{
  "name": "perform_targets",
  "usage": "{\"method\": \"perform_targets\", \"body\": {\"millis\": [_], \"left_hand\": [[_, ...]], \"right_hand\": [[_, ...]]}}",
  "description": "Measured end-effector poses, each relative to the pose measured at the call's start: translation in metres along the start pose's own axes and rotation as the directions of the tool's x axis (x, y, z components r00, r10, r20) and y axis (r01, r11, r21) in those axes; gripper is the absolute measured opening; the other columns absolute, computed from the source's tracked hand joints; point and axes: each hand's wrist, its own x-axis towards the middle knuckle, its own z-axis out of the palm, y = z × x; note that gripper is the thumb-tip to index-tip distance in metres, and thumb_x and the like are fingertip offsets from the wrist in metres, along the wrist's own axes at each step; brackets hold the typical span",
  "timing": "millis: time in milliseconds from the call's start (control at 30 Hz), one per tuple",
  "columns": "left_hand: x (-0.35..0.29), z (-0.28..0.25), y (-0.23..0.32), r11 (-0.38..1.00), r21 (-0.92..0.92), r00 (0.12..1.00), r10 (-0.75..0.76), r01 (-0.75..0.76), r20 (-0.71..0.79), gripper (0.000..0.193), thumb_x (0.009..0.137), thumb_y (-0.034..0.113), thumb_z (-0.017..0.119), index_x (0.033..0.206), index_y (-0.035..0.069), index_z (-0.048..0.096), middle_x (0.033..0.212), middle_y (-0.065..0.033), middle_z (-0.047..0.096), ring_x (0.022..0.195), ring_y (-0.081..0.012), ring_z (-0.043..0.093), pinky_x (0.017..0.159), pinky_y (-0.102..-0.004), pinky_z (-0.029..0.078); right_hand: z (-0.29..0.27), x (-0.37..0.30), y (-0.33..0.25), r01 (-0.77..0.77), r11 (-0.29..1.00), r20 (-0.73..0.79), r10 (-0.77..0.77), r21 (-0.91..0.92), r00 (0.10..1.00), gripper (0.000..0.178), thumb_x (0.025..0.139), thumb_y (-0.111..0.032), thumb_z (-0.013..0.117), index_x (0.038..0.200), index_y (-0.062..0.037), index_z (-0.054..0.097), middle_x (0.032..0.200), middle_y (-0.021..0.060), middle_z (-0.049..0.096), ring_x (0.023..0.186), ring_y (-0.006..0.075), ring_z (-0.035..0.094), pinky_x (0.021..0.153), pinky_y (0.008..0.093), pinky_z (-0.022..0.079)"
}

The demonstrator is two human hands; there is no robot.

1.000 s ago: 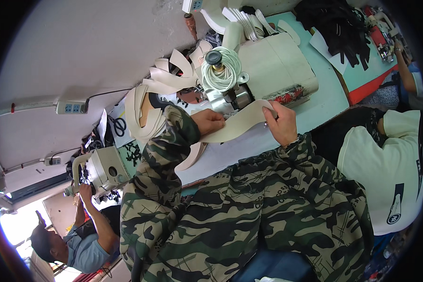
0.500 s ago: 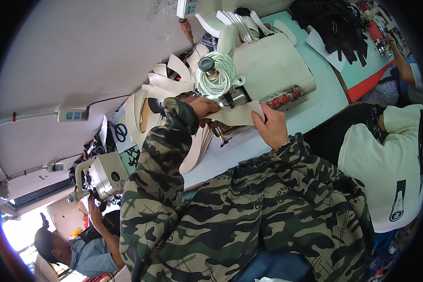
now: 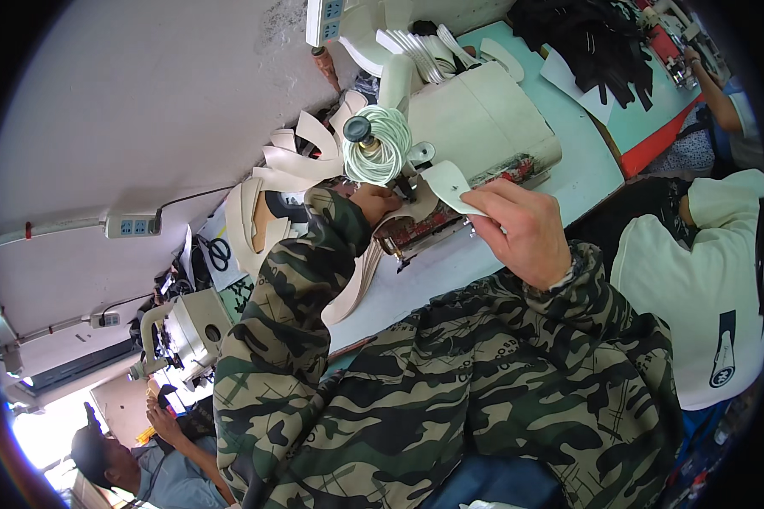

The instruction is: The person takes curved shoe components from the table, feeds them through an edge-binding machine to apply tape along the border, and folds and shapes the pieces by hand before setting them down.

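Observation:
A cream, curved flat piece [image 3: 442,181] of soft sheet material lies at the working end of a cream sewing machine [image 3: 484,114]. My right hand [image 3: 525,229] pinches its right end between thumb and fingers and holds that end raised and bent back. My left hand [image 3: 377,204] is closed at the left part of the piece, close beside the needle area; its fingertips are partly hidden. Above my left hand, a coil of pale cord [image 3: 390,140] hangs around a black-knobbed post on the machine.
Stacked cream cut pieces [image 3: 355,284] hang at the table's near edge, with more [image 3: 293,161] by the wall. Black scissors [image 3: 219,253] lie at the left. A person in white [image 3: 683,297] sits close on my right; another [image 3: 174,467] is at a machine on the left.
My right hand has come up and toward me, lifting the piece's right end, which lay nearly flat before. My left hand stays by the needle area.

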Motion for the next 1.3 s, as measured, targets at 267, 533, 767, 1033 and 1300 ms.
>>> {"method": "perform_targets", "body": {"millis": [267,533,767,1033,1300], "left_hand": [[0.013,-0.014,0.016,0.573,-0.303,0.646,-0.71,0.761,0.279,0.023,0.081,0.025,0.058,0.089,0.005,0.064,0.062,-0.0033,0.056,0.056,-0.0134,0.05,0.054,-0.029,0.04],[0.018,-0.024,0.016,0.666,-0.139,0.677,-0.692,0.733,0.252,0.034,0.085,0.034,0.055,0.092,0.001,0.06,0.055,-0.0014,0.047,0.046,-0.0114,0.043,0.044,-0.0269,0.035],[0.016,0.001,0.004,0.711,-0.175,0.732,-0.669,0.681,0.132,0.033,0.08,0.03,0.058,0.095,0.001,0.063,0.072,-0.0079,0.06,0.061,-0.016,0.055,0.059,-0.0287,0.042],[0.013,0.011,0.002,0.532,-0.439,0.64,-0.755,0.724,0.14,0.03,0.078,0.023,0.059,0.096,-0.002,0.062,0.067,-0.01,0.06,0.062,-0.0179,0.057,0.06,-0.0309,0.044],[0.014,0.013,0.013,0.494,-0.52,0.656,-0.733,0.697,0.182,0.023,0.084,0.022,0.051,0.081,0.001,0.059,0.057,-0.0076,0.055,0.042,-0.0129,0.048,0.04,-0.0288,0.037]], "right_hand": [[0.002,-0.008,0.005,0.007,1.0,-0.011,-0.007,0.02,1.0,0.016,0.072,-0.007,0.062,0.087,-0.0055,0.061,0.076,0.0064,0.057,0.064,0.0255,0.058,0.054,0.0338,0.045],[0.014,-0.012,0.016,-0.025,0.995,-0.047,0.03,0.096,0.998,0.016,0.073,-0.004,0.061,0.089,-0.0036,0.061,0.079,0.0085,0.059,0.063,0.0254,0.058,0.055,0.0314,0.046],[0.0,-0.009,0.012,-0.048,0.986,-0.13,0.069,0.157,0.989,0.015,0.073,-0.004,0.061,0.088,-0.0035,0.062,0.077,0.008,0.06,0.062,0.0249,0.058,0.054,0.0313,0.046],[-0.009,-0.014,0.009,-0.05,0.99,-0.125,0.067,0.134,0.99,0.017,0.072,-0.002,0.062,0.089,-0.0031,0.062,0.079,0.0088,0.06,0.063,0.0254,0.059,0.054,0.0311,0.046],[-0.021,-0.037,-0.004,-0.007,0.994,-0.13,0.021,0.106,0.991,0.024,0.065,0.001,0.064,0.088,-0.0035,0.062,0.08,0.0089,0.06,0.065,0.0265,0.059,0.055,0.0316,0.047]]}}
